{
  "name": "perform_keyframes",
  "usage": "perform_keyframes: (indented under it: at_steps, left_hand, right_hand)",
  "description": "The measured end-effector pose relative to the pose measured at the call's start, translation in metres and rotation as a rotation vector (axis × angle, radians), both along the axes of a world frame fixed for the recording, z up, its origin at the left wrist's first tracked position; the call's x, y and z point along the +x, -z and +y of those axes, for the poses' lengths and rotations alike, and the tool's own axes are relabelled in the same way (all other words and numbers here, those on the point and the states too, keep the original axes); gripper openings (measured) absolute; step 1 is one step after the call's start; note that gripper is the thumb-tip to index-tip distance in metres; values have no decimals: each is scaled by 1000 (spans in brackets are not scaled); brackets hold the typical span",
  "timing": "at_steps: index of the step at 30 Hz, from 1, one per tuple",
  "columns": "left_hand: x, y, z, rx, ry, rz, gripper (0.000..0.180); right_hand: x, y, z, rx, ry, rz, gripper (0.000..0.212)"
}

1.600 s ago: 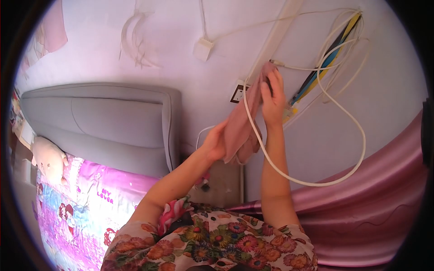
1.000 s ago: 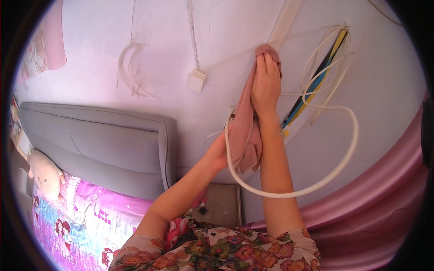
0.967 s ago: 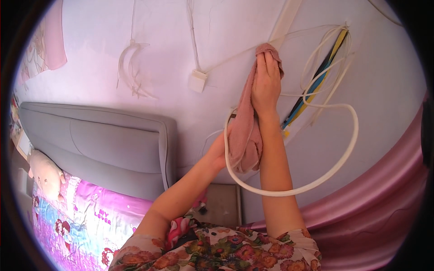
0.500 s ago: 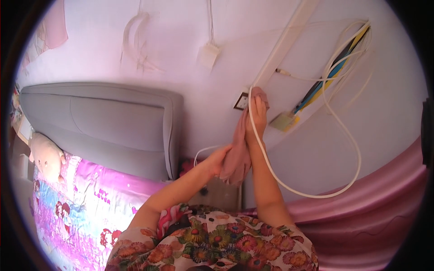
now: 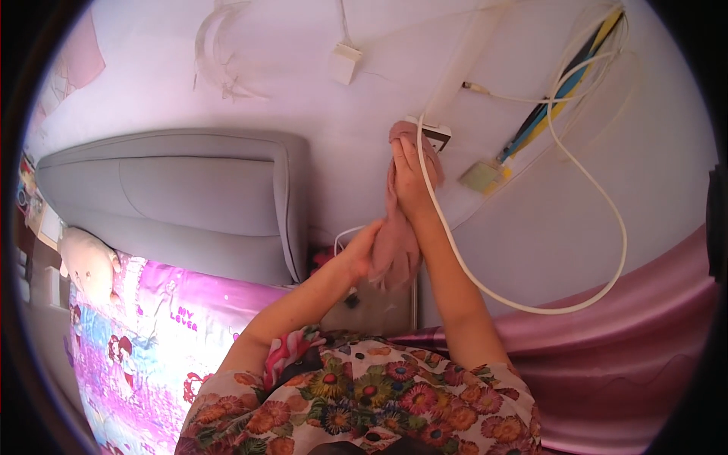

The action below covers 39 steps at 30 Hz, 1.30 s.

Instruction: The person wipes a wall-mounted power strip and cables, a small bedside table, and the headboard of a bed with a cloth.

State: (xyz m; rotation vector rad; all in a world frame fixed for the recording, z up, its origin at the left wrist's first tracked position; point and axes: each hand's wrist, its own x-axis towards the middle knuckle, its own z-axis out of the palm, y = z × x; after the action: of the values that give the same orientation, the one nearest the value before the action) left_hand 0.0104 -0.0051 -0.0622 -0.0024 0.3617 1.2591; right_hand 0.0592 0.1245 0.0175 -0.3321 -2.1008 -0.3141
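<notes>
A dusty-pink cloth (image 5: 396, 254) hangs down the wall beside a wall socket (image 5: 435, 138) with a dark frame. My right hand (image 5: 413, 182) is on the cloth's upper part, its fingers bunching it against the wall just left of the socket. Lower down, my left hand (image 5: 365, 250) grips the cloth's side, with the loose end drooping below it. A white cable (image 5: 500, 299) drops from the trunking past my right wrist and loops out to the right.
To the left stands a grey padded headboard (image 5: 205, 197) behind a bed with a purple printed cover (image 5: 227, 296) and a plush pillow (image 5: 89, 262). Coloured cables (image 5: 546, 114) run along the wall to a wall plate (image 5: 481, 176). Pink curtains (image 5: 622, 349) hang at right.
My right hand and the top of the cloth have shifted left across the socket, baring its right part. My left hand still holds the lower cloth. The view has moved slightly.
</notes>
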Motion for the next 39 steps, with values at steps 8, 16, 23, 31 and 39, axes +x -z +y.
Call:
perform_keyframes:
  at_steps: [8,16,23,31,39]
  left_hand:
    - [12,1,-6,-96,-11,75,39]
    - [6,16,-3,-65,20,19,39]
    - [13,-2,-11,-112,44,31,37]
    - [11,7,6,-49,103,-58,33]
    - [10,6,-6,-78,67,13,32]
  right_hand:
    - [23,26,1,26,57,-12,36]
    - [28,69,17,-125,-28,-208,36]
    - [37,43,1,-171,-50,-31,35]
    - [32,55,27,-166,101,37,34]
    - [28,-12,6,-47,116,362,32]
